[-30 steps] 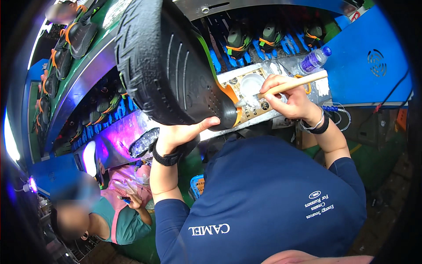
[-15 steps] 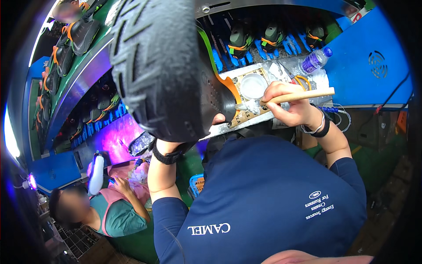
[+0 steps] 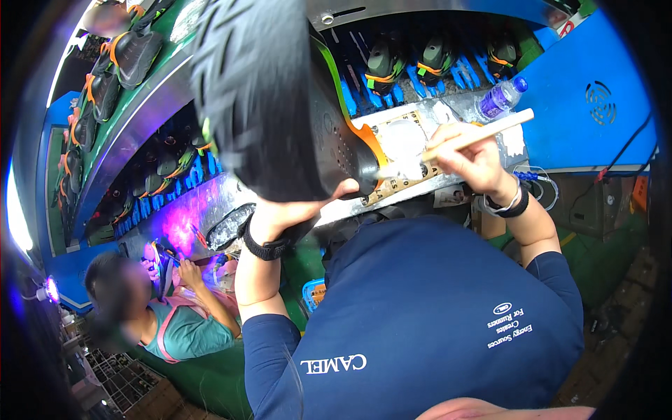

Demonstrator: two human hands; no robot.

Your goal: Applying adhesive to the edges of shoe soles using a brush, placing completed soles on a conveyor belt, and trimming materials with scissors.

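Note:
A large black shoe (image 3: 259, 105) with a chunky lugged sole and green and orange trim fills the upper middle. A dark perforated shoe last (image 3: 339, 147) sticks out of its opening. From underneath, my left hand (image 3: 287, 213) grips the last end, its fingers mostly hidden by the shoe. My right hand (image 3: 465, 154) pinches a brush (image 3: 507, 131) by its pale wooden handle. The brush head is blurred and lies close to the shoe's orange edge; whether it touches, I cannot tell. Behind it stands a white cup (image 3: 404, 131), partly washed out by glare.
Several shoes (image 3: 383, 66) rest on blue holders at the back. A purple-labelled bottle (image 3: 500, 99) stands beside the blue machine housing (image 3: 588, 91). More shoes line the upper-left conveyor (image 3: 133, 59). At lower left a person (image 3: 189, 322) works on another shoe under purple light.
The shoe has shifted slightly right, showing more of my left hand. The brush handle has tilted up at its far end. At lower left, the co-worker's shoe has turned.

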